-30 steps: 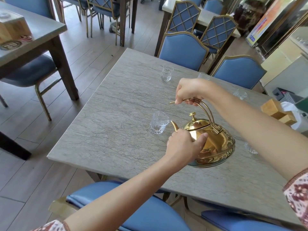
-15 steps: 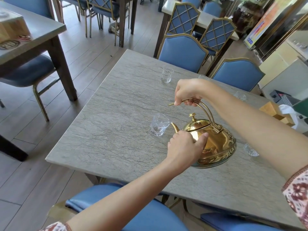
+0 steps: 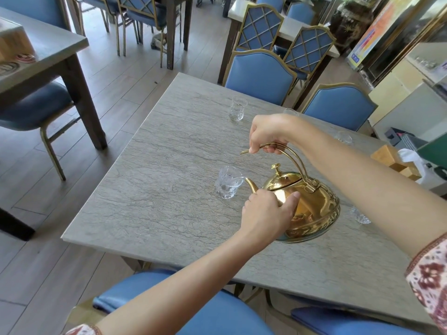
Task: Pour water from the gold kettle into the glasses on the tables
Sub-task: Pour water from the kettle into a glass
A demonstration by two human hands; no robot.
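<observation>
Since the earlier frames the gold kettle (image 3: 307,204) has tipped a little further toward its spout, whose tip has closed on the rim of the nearest glass (image 3: 227,182) and now sits at or just over it; whether metal touches glass cannot be told. From the head view, the only one, the right hand (image 3: 271,134) is curled tight around the front of the arched handle (image 3: 290,153) above the kettle, carrying the weight and setting the tilt. The left hand (image 3: 268,213) is wrapped against the kettle's near side, thumb across the shoulder below the lid (image 3: 281,180), most likely to steady the body and aim the thin spout at a small mouth. The lid looks slightly lifted on the handle side. The kettle hangs low over the grey tabletop (image 3: 157,189), its base seemingly just clear of it or barely resting. No stream can be seen, and the cut pattern of the nearest glass hides its level; it reads as empty or nearly so. Beyond the kettle stands a second glass (image 3: 238,112), contents unclear. A third (image 3: 343,137) stands past the right forearm, a fourth (image 3: 361,216) just right of the kettle, and a rim (image 3: 290,111) peeks over the right hand. Pouring seems about to begin.
</observation>
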